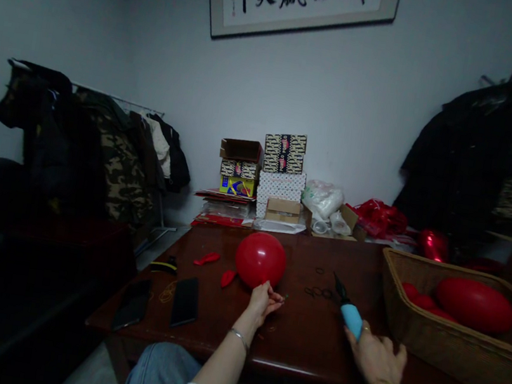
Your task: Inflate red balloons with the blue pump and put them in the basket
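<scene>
My left hand [262,303] pinches the neck of an inflated red balloon [260,258] just above the table. My right hand [379,362] has thumb and forefinger on the rear end of a light-blue balloon pump [351,320], its other fingers spread loosely. The pump's black nozzle [340,288] points away, up and to the left. Left of the inflated balloon lie two limp red balloons, one flat balloon [207,259] farther off and another limp balloon [228,277] close beside it. Several dark rings [320,293] lie near the nozzle.
A wicker basket [446,336] with red balloons [474,305] stands at the right. Two dark phones [185,301] lie on the table's left, near yellow loops [167,292] and a black-yellow object [164,266]. Stacked boxes [280,186] line the back.
</scene>
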Motion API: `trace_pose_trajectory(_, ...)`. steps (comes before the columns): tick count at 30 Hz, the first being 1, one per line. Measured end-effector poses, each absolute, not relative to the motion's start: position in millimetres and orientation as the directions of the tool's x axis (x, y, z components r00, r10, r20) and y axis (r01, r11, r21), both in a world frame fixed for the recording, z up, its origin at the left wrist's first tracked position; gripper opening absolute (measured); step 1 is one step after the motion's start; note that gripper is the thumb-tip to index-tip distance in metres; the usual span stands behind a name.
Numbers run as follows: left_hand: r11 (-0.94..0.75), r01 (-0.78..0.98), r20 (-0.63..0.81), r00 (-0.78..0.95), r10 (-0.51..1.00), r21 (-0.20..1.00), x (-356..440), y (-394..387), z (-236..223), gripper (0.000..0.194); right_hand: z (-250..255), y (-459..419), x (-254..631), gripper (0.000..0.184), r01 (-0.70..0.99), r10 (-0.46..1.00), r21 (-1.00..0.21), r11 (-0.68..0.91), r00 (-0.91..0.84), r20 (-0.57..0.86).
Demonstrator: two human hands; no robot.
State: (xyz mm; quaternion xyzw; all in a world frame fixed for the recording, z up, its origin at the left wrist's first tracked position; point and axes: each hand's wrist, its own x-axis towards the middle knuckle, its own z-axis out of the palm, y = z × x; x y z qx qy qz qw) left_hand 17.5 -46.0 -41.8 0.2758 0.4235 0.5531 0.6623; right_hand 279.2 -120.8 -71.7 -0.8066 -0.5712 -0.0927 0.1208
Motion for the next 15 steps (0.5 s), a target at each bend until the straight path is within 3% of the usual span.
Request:
trace_pose_trajectory(11,0.355,-0.24,-0.346,0.077,0.935,0.904,-13,-54,-61,0.029,-87,-105,282,0.053,0.932,0.908,0.017,-0.363,0.349,0.23)
trace_pose_trajectory(15,0.351,-0.218,-0.345,0.063,0.936,0.911,-21,-55,-62,0.033,-81,-103,278,0.063,0.923,0.895,0.037,-0.383,0.361,0.264)
